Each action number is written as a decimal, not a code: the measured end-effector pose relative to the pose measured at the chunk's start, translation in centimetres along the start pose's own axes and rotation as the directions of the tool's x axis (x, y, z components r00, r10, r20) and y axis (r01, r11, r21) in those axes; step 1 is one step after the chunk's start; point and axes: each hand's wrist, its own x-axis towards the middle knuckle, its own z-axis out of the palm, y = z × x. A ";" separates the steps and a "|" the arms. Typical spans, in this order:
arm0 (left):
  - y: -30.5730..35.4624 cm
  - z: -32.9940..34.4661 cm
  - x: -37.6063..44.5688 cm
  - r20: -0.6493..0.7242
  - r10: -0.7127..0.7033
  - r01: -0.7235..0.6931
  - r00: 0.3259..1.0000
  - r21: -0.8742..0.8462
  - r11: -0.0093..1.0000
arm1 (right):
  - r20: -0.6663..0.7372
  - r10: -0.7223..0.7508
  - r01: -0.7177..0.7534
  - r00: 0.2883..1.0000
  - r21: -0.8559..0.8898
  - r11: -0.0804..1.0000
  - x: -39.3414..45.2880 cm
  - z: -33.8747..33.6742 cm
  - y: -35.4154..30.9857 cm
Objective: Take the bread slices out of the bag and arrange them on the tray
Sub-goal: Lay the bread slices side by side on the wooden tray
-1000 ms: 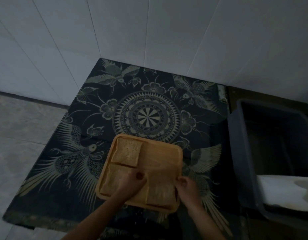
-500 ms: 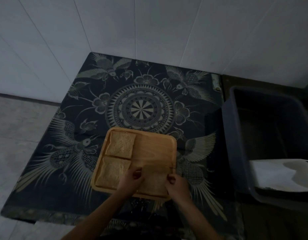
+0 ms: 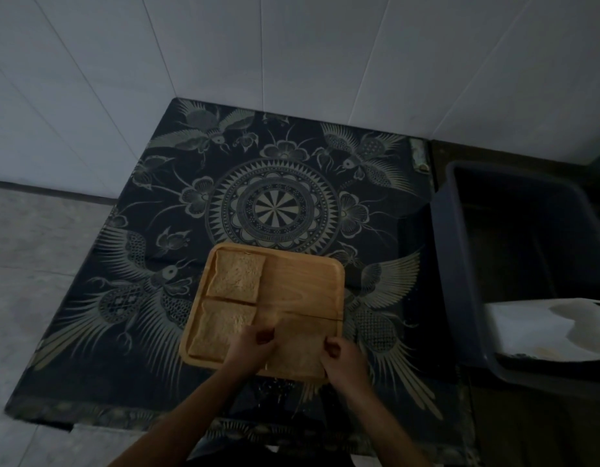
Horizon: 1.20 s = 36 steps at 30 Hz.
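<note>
A square wooden tray (image 3: 302,281) lies on the dark patterned cloth near the table's front. One bread slice (image 3: 238,276) fills its far-left quarter and a second slice (image 3: 217,332) its near-left quarter. A third slice (image 3: 300,343) lies flat in the near-right quarter. My left hand (image 3: 251,345) pinches that slice's left edge and my right hand (image 3: 340,353) pinches its right edge. The tray's far-right quarter is bare wood. No bread bag is clearly visible.
The dark cloth (image 3: 275,210) with bird and mandala prints covers a table set in a white tiled corner. A dark plastic bin (image 3: 460,264) stands right of the table, with a white sheet or bag (image 3: 541,328) lying in its near end.
The view has shifted slightly. Both hands stay at the near-right slice, now pinching its left and right edges as it lies flat on the tray.
</note>
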 end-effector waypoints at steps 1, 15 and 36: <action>0.0 0.0 0.0 0.001 0.003 -0.003 1.000 0.004 1.000 | 0.001 0.004 -0.004 1.000 0.005 1.000 0.0 0.0 -0.1; 1.8 -0.4 0.2 0.018 -0.031 0.032 0.999 -0.089 0.995 | 0.031 0.077 -0.082 0.997 0.212 0.974 0.1 -1.0 -1.7; 8.8 -2.3 4.5 0.000 0.016 -0.016 1.000 -0.168 0.986 | 0.035 0.059 -0.067 0.998 0.366 0.928 6.0 -4.3 -6.0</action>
